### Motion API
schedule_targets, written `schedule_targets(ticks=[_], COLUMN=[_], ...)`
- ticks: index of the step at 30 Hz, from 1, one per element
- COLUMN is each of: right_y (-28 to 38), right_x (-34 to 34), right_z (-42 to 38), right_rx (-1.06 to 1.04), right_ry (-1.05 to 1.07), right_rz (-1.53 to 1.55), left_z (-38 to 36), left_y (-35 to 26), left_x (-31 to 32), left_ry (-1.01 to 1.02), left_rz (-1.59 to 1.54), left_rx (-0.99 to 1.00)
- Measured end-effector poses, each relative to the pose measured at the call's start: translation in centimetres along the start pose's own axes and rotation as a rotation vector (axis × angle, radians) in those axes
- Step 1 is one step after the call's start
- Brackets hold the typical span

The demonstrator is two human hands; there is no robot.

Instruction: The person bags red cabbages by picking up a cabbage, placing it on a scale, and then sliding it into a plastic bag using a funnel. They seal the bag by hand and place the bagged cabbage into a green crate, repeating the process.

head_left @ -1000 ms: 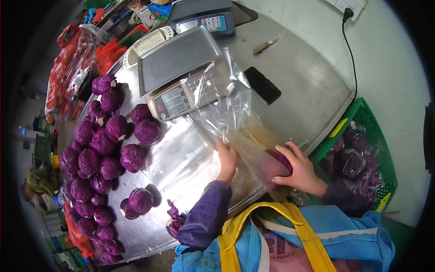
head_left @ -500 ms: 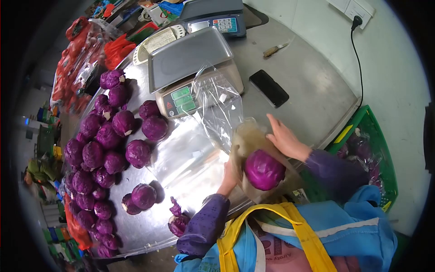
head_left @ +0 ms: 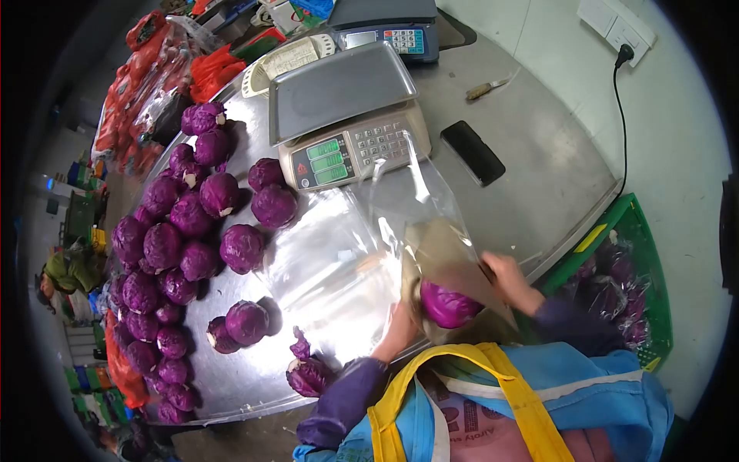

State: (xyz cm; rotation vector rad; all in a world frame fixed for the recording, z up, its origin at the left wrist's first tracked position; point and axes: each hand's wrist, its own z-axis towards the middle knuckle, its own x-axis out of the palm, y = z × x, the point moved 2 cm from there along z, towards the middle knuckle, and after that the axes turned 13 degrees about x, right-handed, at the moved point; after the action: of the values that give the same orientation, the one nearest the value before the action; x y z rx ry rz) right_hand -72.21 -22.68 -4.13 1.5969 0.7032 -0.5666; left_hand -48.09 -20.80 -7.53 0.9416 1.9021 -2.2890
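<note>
A purple cabbage [head_left: 449,306] sits partly inside a clear plastic bag with a brownish sheet [head_left: 440,250] around it, close to my body. My left hand [head_left: 400,331] grips the near left side of the bag, against the cabbage. On the right, my right hand [head_left: 509,283] is closed on the edge of the brownish sheet. The clear upper part of the bag [head_left: 419,185] stretches away towards the scale [head_left: 346,154]. Flat clear plastic [head_left: 323,269] lies on the metal table to the left of my left hand.
Many purple cabbages [head_left: 185,215] cover the table's left side. A phone [head_left: 473,152] and a knife [head_left: 487,88] lie right of the scale. Another scale [head_left: 385,31] stands behind. A green crate [head_left: 654,269] with bagged cabbages is at the right, below a wall socket.
My right hand, open before, has lowered and closed on the sheet's edge. The sheet now covers the cabbage's upper part, and the bag's clear part has spread out flatter.
</note>
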Motion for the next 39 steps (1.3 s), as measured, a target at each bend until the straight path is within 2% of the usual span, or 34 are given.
schedule_targets(ticks=[1, 3, 4, 6, 8, 10, 11, 12, 13, 15, 16, 17, 18, 21, 23, 24, 26, 27, 28, 29, 30, 31, 33, 34, 36, 38, 39], right_y=[-0.9, -2.1, -1.6, -0.4, -2.4, -1.3, 0.0, 1.7, 2.4, 2.5, 3.8, 5.2, 6.5, 9.1, 10.2, 10.8, 13.0, 13.5, 14.3, 14.9, 15.0, 15.1, 15.3, 15.0, 13.3, 11.4, 11.8], right_x=[0.1, 0.2, 0.4, 0.3, 1.4, 0.6, -0.4, -1.6, -2.5, -3.0, -5.1, -7.3, -9.4, -13.0, -13.8, -14.1, -16.0, -16.0, -16.0, -15.9, -15.9, -16.1, -16.1, -15.9, -15.1, -15.4, -16.6], right_z=[-2.0, -6.3, -7.5, -9.1, -8.9, -7.7, -6.9, -5.9, -5.2, -4.4, -4.1, -3.8, -3.6, -2.1, -1.0, -1.1, -1.9, -2.0, -2.0, -2.0, -1.9, -1.8, -1.2, -0.8, 0.3, 0.6, 0.0], right_rx=[0.028, 0.019, 0.02, 0.143, 0.159, 0.168, 0.143, 0.119, 0.204, 0.056, 0.1, 0.137, 0.165, 0.276, 0.365, 0.365, -0.235, -0.237, -0.342, -0.447, -0.459, -0.471, -0.527, -0.534, -0.47, -0.455, -0.477], right_ry=[0.032, 0.106, 0.103, 0.173, 0.198, 0.221, 0.249, 0.278, 0.391, 0.294, 0.276, 0.252, 0.221, 0.248, 0.231, 0.23, -0.447, -0.435, -0.425, -0.418, -0.415, -0.447, -0.542, -0.537, -0.444, -0.406, -0.469], right_rz=[-0.022, 0.042, 0.042, 0.482, 0.473, 0.462, 0.264, 0.066, 0.04, 0.562, 0.717, 0.877, 1.035, 1.001, 0.348, 0.349, 0.053, 0.058, -0.115, -0.286, -0.278, -0.321, -0.305, -0.3, -0.545, -0.52, -0.497], left_z=[-1.5, -5.5, -5.7, -5.9, -5.3, -3.8, -3.1, -0.4, 1.1, 4.0, 5.2, 6.7, 7.8, 10.0, 11.0, 11.0, 10.3, 10.2, 10.2, 10.2, 10.3, 10.5, 10.9, 11.2, 11.8, 12.6, 13.3], left_y=[-0.6, -0.3, -1.2, -1.9, -1.8, -1.6, -1.0, -4.9, -6.1, -9.6, -10.9, -13.6, -14.9, -14.8, -12.8, -13.0, -13.6, -13.3, -13.5, -13.8, -14.0, -13.8, -13.8, -14.0, -14.0, -13.7, -13.8], left_x=[0.2, 0.9, 0.5, 0.2, 0.3, -0.7, -0.9, -3.3, -4.3, -7.0, -8.5, -10.1, -11.1, -10.4, -9.3, -9.1, -8.6, -8.1, -7.7, -7.2, -6.7, -6.3, -5.9, -5.7, -5.1, -4.6, -4.7], left_ry=[-0.022, 0.146, 0.149, 0.255, 0.203, 0.151, 0.129, 0.196, 0.193, 0.021, -0.04, -0.079, -0.034, -0.12, -0.171, -0.17, -0.136, -0.129, -0.143, -0.041, 0.06, 0.084, 0.114, 0.162, 0.177, 0.139, 0.134], left_rz=[0.101, -0.126, -0.126, -0.16, -0.205, -0.142, -0.334, -0.394, -0.399, -0.466, -0.65, -0.72, -0.771, -0.811, -0.875, -0.875, -0.858, -0.846, -0.841, -0.807, -0.771, -0.721, -0.749, -0.783, -0.779, -0.774, -0.774], left_rx=[0.102, -0.183, -0.18, -0.267, -0.265, -0.134, -0.289, -0.282, -0.324, -0.213, -0.246, -0.186, -0.023, -0.071, -0.097, -0.097, -0.154, -0.134, -0.135, -0.103, -0.072, -0.002, 0.006, 0.013, 0.016, 0.008, 0.013])
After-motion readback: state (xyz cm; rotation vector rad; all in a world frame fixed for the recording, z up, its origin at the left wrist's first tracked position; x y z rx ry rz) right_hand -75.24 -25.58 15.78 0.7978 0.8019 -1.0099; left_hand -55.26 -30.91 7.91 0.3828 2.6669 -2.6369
